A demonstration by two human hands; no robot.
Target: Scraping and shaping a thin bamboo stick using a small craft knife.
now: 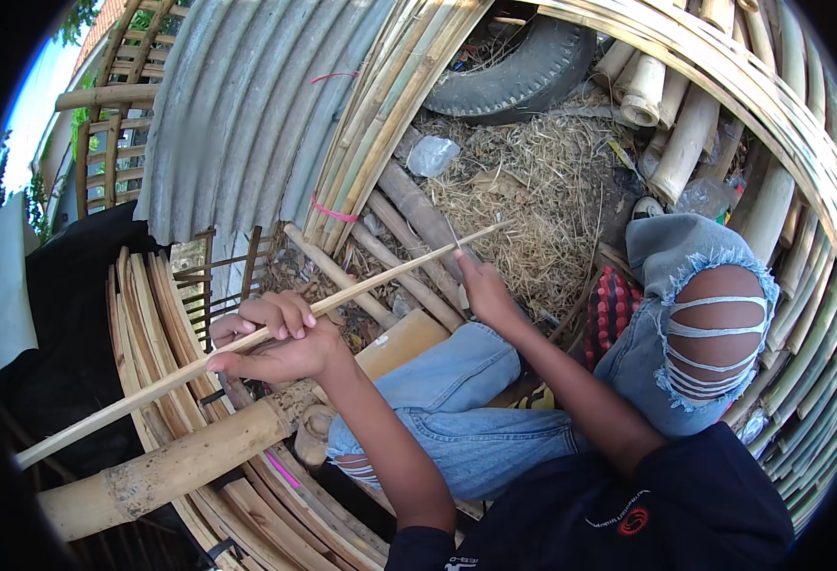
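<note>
A long, pale bamboo strip [390, 273] runs slantwise from the lower left up to the centre. My left hand [276, 338] is turned palm up, its fingers curled round the strip. Farther along, close to the strip's far end, my right hand [483, 287] is closed on a small knife [455, 234]. Its thin blade crosses the strip, while the handle is hidden in my fingers. Below the strip, a thick bamboo pole [185, 466] lies beside my bent leg in torn jeans.
Split bamboo slats [157, 328] are stacked at the left, near corrugated sheeting [257, 105]. Ahead lie dry shavings [523, 200], a tyre [523, 76] and a crumpled clear plastic piece [433, 155]. Bamboo poles [690, 143] fill the right side, beyond my raised knee.
</note>
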